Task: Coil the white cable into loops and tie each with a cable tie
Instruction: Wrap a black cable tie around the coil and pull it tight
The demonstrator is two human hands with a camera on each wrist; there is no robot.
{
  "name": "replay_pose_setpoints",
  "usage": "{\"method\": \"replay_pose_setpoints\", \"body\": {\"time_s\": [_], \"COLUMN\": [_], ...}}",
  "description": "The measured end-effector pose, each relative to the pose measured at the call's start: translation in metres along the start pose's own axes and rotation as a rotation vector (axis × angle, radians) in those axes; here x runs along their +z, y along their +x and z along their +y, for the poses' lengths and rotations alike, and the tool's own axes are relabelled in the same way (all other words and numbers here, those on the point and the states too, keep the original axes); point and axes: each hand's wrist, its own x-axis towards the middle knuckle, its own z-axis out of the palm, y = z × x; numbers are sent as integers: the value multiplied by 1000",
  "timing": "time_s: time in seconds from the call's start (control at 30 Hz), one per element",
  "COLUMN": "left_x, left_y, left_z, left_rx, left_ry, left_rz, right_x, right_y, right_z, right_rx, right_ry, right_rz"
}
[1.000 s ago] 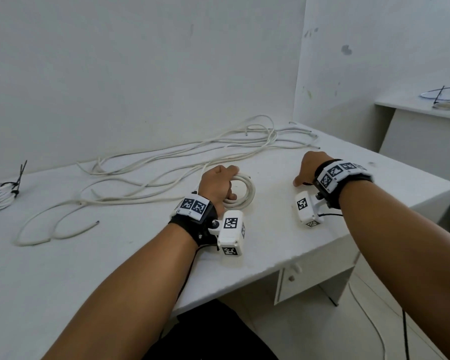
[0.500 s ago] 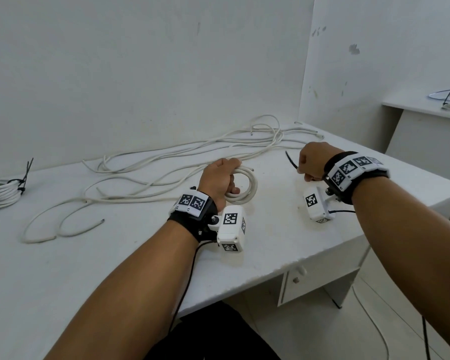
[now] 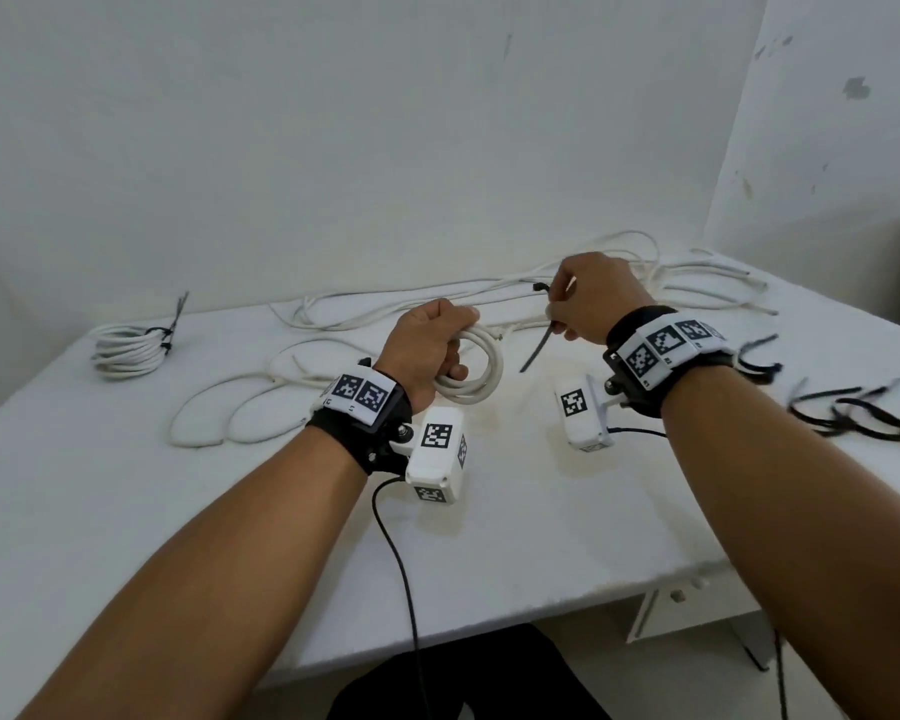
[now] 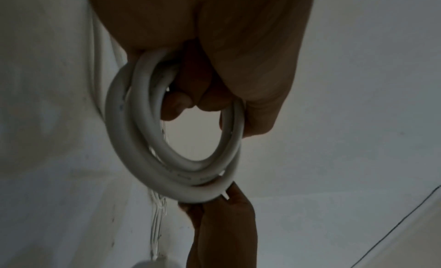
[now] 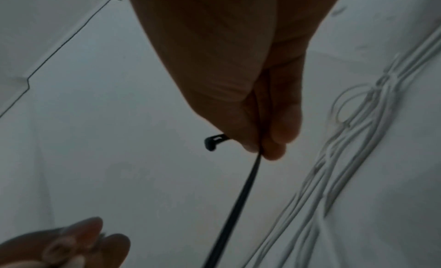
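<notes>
My left hand [image 3: 427, 345] grips a small coil of white cable [image 3: 481, 374] just above the white table [image 3: 126, 511]; in the left wrist view the coil [image 4: 167, 174] hangs from my curled fingers [image 4: 210, 95] as a few stacked loops. My right hand [image 3: 588, 298] pinches a black cable tie [image 3: 539, 348] a short way right of the coil, its head [image 3: 539, 287] sticking out to the left and its tail pointing down. The right wrist view shows the cable tie [image 5: 236, 200] held between thumb and fingers [image 5: 274, 138]. Loose white cable [image 3: 437, 304] trails across the back of the table.
A finished white coil [image 3: 128, 348] bound with black ties lies at the far left. Several spare black cable ties [image 3: 853, 407] are scattered at the right edge. A wall runs close behind the table. A drawer unit [image 3: 697, 610] sits under the right side.
My right hand has lifted a black cable tie off the table and carried it left, close to the coil. The left hand has raised the coil slightly. The head view has shifted left.
</notes>
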Motion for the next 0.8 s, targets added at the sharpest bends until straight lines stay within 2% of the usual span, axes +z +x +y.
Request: {"method": "replay_pose_setpoints", "body": {"time_s": [0.1,0.17,0.33,0.43,0.6,0.67,0.73,0.8], "left_x": [-23,-35,-59,-68,-66,-64,-63,-63], "left_y": [-4,-4,-5,-6,-7,-6,-6,-6], "left_z": [2,2,-6,-11,-14,-15,-14,-10], "left_rx": [25,37,30,35,71,86,101,106], "left_ry": [5,7,36,61,108,121,120,84], "left_rz": [7,23,102,132,46,43,103,202], "right_x": [32,50,86,96,90,91,92,91], "right_y": [13,15,-2,-12,-18,-19,-19,-19], "right_z": [-27,-44,-66,-66,-60,-57,-55,-53], "right_rx": [-37,-37,14,16,64,69,56,-34], "right_ry": [239,392,783,881,848,840,907,992], "right_rz": [103,83,-288,-455,-590,-598,-574,-611]}}
